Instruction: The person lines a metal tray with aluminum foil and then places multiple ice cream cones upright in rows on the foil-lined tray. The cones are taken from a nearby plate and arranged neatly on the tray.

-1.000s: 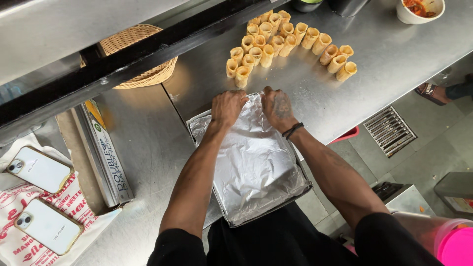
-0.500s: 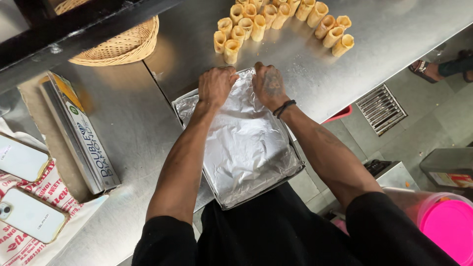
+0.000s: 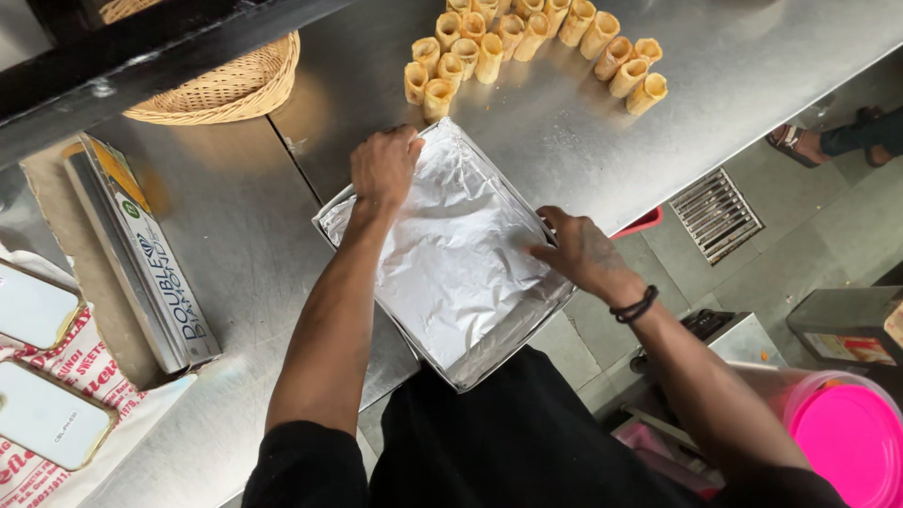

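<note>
A square metal tray point(image 3: 489, 353) lined with crinkled aluminium foil point(image 3: 451, 263) sits at the near edge of a steel counter point(image 3: 254, 245). My left hand point(image 3: 384, 165) presses the foil down at the tray's far corner, fingers curled. Over at the tray's right edge, my right hand point(image 3: 583, 252) lies on the foil with fingers spread; a black band circles its wrist. Several golden pastry rolls point(image 3: 527, 42) stand in a cluster on the counter just beyond the tray.
A long foil box point(image 3: 141, 254) lies left of the tray. A wicker basket point(image 3: 221, 80) sits under a dark shelf at the back left. Two phones point(image 3: 38, 376) rest on printed paper at far left. A pink lid point(image 3: 847, 433) and a floor drain point(image 3: 720, 212) are on the right.
My right hand has slid from the tray's far edge back along the right side. The left hand stays at the far corner. The view has shifted so the tray sits more central.
</note>
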